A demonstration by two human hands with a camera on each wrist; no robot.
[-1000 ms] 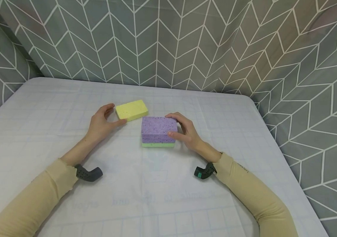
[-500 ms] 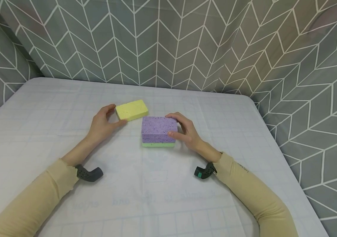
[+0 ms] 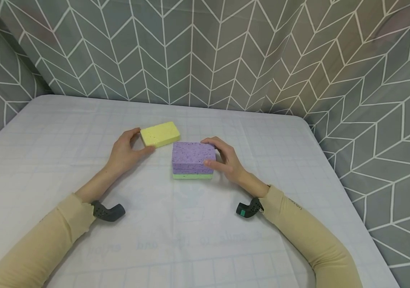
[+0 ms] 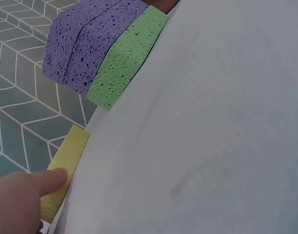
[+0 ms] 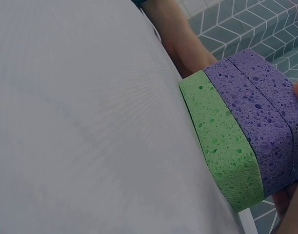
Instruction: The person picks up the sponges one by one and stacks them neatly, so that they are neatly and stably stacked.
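Observation:
A yellow sponge (image 3: 160, 134) lies flat on the table, turned at a slight angle. My left hand (image 3: 123, 151) pinches its left end, thumb on the near side and fingertips at the far corner. In the left wrist view the thumb presses against the edge of that sponge (image 4: 66, 156). Closer to me and to the right stands a stack: two purple sponges (image 3: 193, 154) on top of a green sponge (image 3: 192, 176). My right hand (image 3: 228, 160) grips the purple ones at their right end, with the thumb in front and fingers behind. The green sponge (image 5: 222, 141) rests on the cloth.
A white cloth with faint grid lines and lettering covers the table (image 3: 190, 216). Grey curtains (image 3: 205, 52) with a white chevron pattern hang behind the table and along its right side. A dark wrist camera (image 3: 109, 211) sits at the left cuff.
Over the last second my left hand has shifted very slightly right, closer in on the yellow sponge. My right hand and the stack have stayed in place.

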